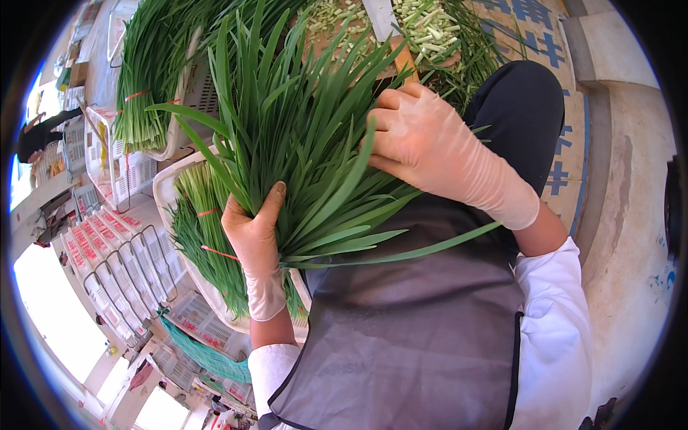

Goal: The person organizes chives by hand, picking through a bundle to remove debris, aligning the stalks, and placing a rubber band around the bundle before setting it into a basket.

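Note:
A thick bunch of green Chinese chives (301, 134) fans out in front of my apron. Its lower end is gripped by my left hand (255, 226) in a thin glove, thumb across the leaves. My right hand (424, 140), also gloved, curls its fingers against the leaves at the bunch's right side; whether it pinches any is hidden. Just beyond it, a knife with a wooden handle (404, 60) lies on a board (344, 45) strewn with cut pale stem ends (430, 32).
White plastic crates with banded chive bundles (207, 199) stand on my left. Another banded bundle (142, 118) lies farther up. Several stacked crates (123, 269) and a person in dark clothing (40, 134) are farther left. A concrete step (629, 161) runs along the right.

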A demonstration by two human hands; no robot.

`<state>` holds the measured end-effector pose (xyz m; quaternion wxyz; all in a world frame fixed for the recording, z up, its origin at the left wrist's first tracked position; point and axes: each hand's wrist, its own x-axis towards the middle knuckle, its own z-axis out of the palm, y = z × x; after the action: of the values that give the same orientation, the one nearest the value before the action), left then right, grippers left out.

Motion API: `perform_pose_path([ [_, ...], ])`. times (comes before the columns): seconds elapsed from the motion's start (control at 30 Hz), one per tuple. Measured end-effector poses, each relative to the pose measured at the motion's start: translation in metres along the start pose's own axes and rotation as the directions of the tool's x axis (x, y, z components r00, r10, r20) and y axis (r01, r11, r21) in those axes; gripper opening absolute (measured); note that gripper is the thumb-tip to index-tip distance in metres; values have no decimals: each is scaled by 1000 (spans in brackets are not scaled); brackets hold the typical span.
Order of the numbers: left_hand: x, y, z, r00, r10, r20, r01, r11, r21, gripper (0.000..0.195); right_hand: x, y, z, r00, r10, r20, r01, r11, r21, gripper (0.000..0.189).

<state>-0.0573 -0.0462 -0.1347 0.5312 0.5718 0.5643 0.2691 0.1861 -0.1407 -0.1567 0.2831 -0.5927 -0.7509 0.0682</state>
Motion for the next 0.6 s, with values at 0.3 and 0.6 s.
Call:
perform_pose_path([
  [0.3,5,-1,-2,1000,-6,-4,6,1000,-2,23,-23,46,-29,808,330,-488,-481,848,-222,14],
  [0.6,8,-3,-5,1000,-1,9,1,999,-32,26,-51,-17,-34,994,85,-72,-89,994,-58,18],
])
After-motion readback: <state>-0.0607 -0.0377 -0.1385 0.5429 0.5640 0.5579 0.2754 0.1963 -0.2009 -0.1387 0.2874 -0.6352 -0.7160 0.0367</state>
